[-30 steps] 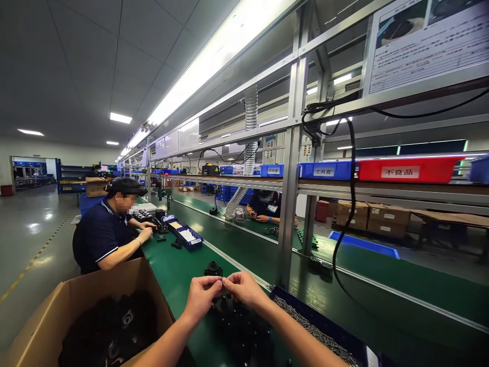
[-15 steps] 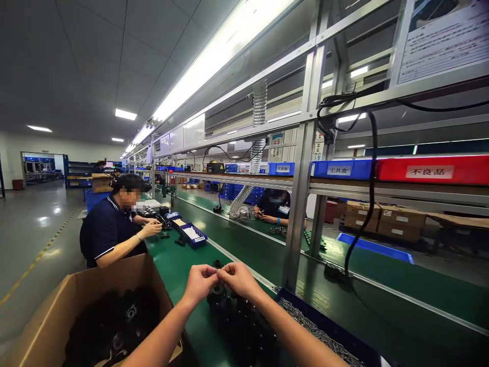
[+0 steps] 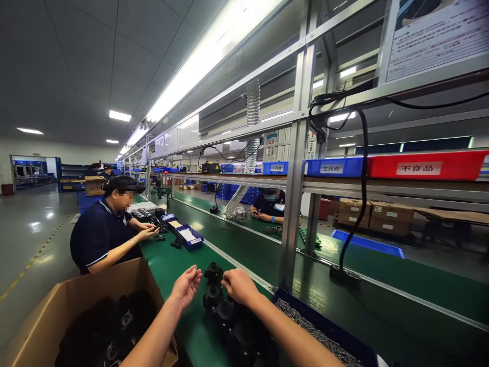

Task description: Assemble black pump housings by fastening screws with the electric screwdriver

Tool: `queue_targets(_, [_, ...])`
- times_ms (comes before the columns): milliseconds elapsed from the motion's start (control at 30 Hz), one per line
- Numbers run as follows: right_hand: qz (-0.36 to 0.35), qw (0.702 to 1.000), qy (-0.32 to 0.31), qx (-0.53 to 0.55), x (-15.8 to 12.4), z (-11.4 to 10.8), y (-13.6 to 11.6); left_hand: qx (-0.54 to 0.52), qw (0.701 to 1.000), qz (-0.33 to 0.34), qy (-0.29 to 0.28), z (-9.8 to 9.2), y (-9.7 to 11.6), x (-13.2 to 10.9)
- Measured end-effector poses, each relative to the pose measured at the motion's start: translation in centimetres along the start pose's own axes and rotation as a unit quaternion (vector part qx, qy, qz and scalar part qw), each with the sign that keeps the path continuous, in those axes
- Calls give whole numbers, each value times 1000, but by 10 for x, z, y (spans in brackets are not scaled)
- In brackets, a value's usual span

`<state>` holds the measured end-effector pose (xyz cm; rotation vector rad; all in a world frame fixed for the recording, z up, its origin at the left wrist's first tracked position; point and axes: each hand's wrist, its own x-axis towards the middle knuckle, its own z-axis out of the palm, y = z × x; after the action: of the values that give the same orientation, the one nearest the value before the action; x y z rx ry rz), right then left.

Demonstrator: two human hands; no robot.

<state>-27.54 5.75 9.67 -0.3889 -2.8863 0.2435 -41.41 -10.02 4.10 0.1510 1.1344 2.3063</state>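
Green worktop (image 3: 164, 257) bore a cluster of black parts (image 3: 213, 286), which ran from its far end towards six o'clock. With that far end as the clock's centre, the person's left hand (image 3: 186, 288) hung at nine o'clock, apart from the parts, palm turned up and fingers half curled; whether it had hold of anything small could not be told. The right hand (image 3: 240, 287) was at three o'clock, just beside the parts, its fingers bunched; anything pinched between the tips was hidden, and contact was unclear.

At four o'clock, a dark blue tray (image 3: 282, 292) held many loose slim metal pieces (image 3: 317, 334), probably screws. Between eight and nine, a cardboard carton (image 3: 110, 271) held a heap of dark pieces (image 3: 95, 334).

The work seemed under way rather than finished: plenty of metal pieces lay unused in the tray. How many black parts were done could not be read, since the nearer ones merged in shadow. At ten o'clock, a co-worker (image 3: 101, 234) handled something small.
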Motion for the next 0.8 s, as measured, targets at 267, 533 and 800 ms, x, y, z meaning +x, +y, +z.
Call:
queue_targets(267, [-3, 997, -28, -73, 8, 7, -8, -14, 1000, -21, -9, 7, -5, 0])
queue_targets(533, [13, 995, -53, -85, 13, 11, -13, 25, 999, -30, -19, 4, -10, 7])
queue_targets(800, [1, 996, -78, -47, 12, 9, -11, 92, 996, -16, -11, -6, -13, 15])
